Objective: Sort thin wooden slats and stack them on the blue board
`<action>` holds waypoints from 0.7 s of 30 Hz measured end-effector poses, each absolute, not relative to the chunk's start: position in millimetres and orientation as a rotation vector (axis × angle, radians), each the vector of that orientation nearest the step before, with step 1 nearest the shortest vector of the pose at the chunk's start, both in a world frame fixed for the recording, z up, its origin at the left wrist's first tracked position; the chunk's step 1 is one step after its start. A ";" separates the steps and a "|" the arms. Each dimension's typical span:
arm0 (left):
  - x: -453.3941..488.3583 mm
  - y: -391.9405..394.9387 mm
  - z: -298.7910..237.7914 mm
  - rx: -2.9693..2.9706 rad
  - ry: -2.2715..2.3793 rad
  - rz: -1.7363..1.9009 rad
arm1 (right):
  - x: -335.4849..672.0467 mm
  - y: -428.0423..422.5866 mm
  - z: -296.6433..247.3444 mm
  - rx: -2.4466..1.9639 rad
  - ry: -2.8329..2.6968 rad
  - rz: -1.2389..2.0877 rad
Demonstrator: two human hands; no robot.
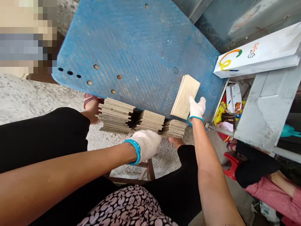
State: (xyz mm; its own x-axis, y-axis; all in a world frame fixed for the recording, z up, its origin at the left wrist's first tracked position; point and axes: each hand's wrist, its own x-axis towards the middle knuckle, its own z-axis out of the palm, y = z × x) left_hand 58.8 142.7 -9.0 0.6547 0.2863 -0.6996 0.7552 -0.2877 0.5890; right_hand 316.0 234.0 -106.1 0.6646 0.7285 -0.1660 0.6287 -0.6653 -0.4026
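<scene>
A tilted blue plastic board with several round holes fills the upper middle of the view. Along its lower edge lean several stacks of thin pale wooden slats. My right hand, in a white knit glove with a blue cuff, grips a small stack of pale slats against the board. My left hand, gloved the same way, sits just below the stacks, close to them. Nothing shows in it, and its fingers are bunched and unclear.
My black-clad knees and patterned top fill the bottom. A wooden stool frame stands beneath me. To the right are a white paper bag, a metal sheet, and a seated person's pink sleeve beside a red stool.
</scene>
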 end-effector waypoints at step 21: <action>58.5 136.2 -11.9 2.027 0.738 -0.515 | 249.6 39.2 -128.8 -2.949 -0.837 0.687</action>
State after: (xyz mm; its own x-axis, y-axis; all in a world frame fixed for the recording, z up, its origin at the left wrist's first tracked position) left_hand 58.5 136.2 -11.9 0.7361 0.3026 -0.6054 0.6728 -0.4253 0.6054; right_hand 249.6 39.2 -128.8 0.7623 0.5002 -0.4107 0.5003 -0.8580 -0.1164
